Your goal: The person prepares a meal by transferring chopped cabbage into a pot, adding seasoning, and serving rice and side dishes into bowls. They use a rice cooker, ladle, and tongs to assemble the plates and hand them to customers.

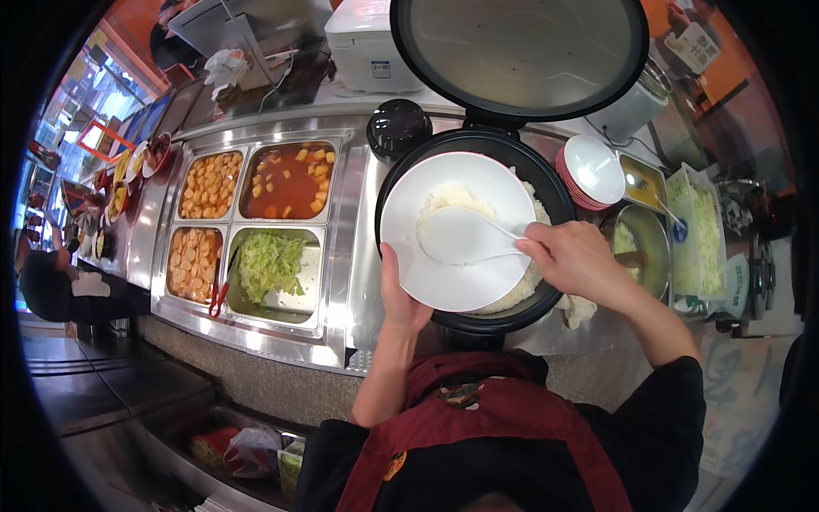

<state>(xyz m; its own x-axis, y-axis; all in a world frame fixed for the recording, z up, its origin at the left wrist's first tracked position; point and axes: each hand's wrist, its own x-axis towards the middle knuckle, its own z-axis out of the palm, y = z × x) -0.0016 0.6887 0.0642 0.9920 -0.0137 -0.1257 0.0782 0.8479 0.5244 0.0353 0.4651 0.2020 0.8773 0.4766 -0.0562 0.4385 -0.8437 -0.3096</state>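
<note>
My left hand [402,297] grips the lower left rim of a white bowl [461,288], thumb over the edge. The bowl is held above a large black rice cooker [563,192], whose lid [524,51] stands raised behind it. In my right hand [572,259] is a white plastic rice paddle [464,237], its blade over the middle of the bowl. Some cooked rice [457,197] lies in the bowl, partly hidden beneath the paddle. More rice [521,291] shows in the cooker around the bowl's right side.
Left of the cooker, a steel steam table holds fish balls [211,185], tofu in red broth [281,182], sliced sausage-like pieces [192,259] and shredded lettuce [269,262] with red-handled tongs [219,301]. Stacked bowls [592,169] and a shredded-cabbage tub [700,237] stand right. A person [48,281] is far left.
</note>
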